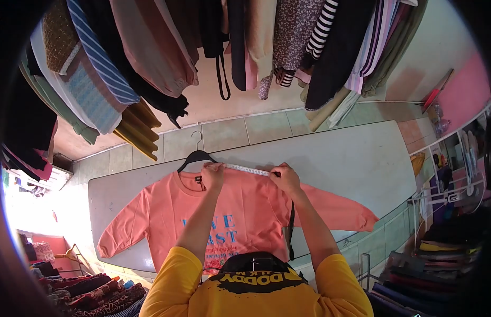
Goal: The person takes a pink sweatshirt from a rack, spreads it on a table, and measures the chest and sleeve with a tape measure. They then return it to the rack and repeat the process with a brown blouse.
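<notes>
A salmon-pink long-sleeved shirt [161, 211] with blue lettering lies flat on a grey table [351, 158], still on a black hanger [196, 156]. A white measuring tape [248, 169] is stretched along the shirt's shoulder line. My left hand [213, 171] pins one end of the tape near the collar. My right hand [285, 177] pinches the other end at the shoulder seam. A black strap [291, 232] hangs below my right forearm.
Many garments hang on a rail [150, 53] above the far side of the table. Folded fabrics are stacked at the lower left [92, 293] and lower right [441, 264]. Shelves [451, 153] stand on the right. The floor is tiled.
</notes>
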`<control>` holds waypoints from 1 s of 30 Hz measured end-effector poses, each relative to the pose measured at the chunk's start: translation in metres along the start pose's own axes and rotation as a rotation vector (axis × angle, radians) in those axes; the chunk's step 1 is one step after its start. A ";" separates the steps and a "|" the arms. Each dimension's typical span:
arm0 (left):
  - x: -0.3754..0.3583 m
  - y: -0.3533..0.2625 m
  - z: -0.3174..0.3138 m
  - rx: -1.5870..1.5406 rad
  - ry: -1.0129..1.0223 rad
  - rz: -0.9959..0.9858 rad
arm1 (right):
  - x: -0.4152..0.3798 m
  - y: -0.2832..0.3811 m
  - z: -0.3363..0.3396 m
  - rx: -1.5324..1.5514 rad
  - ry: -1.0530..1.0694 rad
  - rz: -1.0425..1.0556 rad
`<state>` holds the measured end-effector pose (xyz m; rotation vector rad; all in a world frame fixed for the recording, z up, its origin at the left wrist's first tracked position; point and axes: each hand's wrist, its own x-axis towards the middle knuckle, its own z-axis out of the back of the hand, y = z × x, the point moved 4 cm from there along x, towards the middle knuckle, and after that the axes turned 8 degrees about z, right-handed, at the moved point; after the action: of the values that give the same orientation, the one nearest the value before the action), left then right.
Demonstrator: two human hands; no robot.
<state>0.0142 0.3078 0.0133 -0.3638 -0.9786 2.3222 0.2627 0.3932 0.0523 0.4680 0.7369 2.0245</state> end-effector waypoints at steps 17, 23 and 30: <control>-0.001 0.015 -0.010 -0.132 -0.102 0.028 | 0.002 -0.021 -0.017 -0.102 0.017 -0.049; 0.000 0.013 -0.008 -0.106 -0.097 0.007 | 0.002 -0.022 -0.019 -0.116 0.011 -0.036; 0.002 0.022 -0.010 -0.136 0.005 -0.009 | 0.000 -0.019 -0.019 -0.206 -0.012 0.037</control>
<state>0.0081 0.3022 -0.0091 -0.4194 -1.1369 2.2518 0.2629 0.3952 0.0256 0.3764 0.5080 2.1037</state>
